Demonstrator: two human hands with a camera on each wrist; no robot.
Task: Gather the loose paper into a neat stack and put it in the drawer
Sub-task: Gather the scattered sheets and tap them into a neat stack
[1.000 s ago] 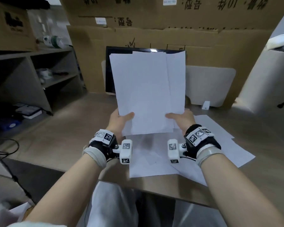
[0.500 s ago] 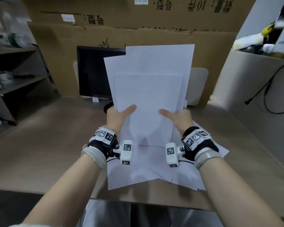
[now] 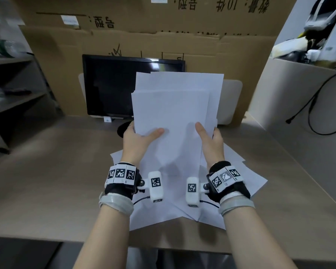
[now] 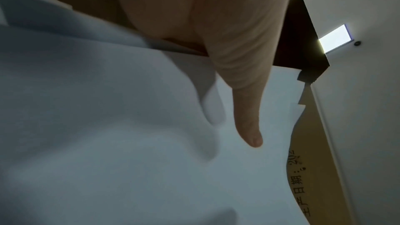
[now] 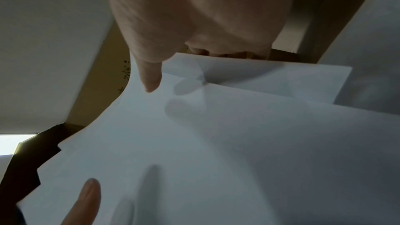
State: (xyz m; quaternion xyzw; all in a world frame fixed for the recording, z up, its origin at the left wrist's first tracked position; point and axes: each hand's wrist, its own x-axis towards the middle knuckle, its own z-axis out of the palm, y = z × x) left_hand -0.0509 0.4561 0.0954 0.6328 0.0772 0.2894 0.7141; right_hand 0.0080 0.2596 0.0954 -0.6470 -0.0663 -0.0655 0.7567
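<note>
I hold a bundle of white paper sheets [image 3: 175, 109] upright above the desk, its top edges uneven. My left hand [image 3: 142, 136] grips its lower left edge, thumb on the front and fingers behind. My right hand [image 3: 208, 136] grips the lower right edge the same way. The left wrist view shows my left thumb [image 4: 244, 109] pressed on the paper [image 4: 129, 143]. The right wrist view shows my right thumb [image 5: 149, 76] on the sheets [image 5: 216, 143]. More loose sheets [image 3: 246, 177] lie fanned on the desk under my wrists. No drawer is in view.
A dark monitor [image 3: 114, 84] stands at the back of the wooden desk [image 3: 47, 181], with cardboard boxes [image 3: 163, 32] behind it. Open shelves [image 3: 12, 94] stand at the left. A white partition [image 3: 299, 94] with a hanging black cable [image 3: 306, 105] bounds the right.
The held bundle has come lower and a little nearer, and its sheets now overlap more closely. My view has shifted right, so the shelves sit further left.
</note>
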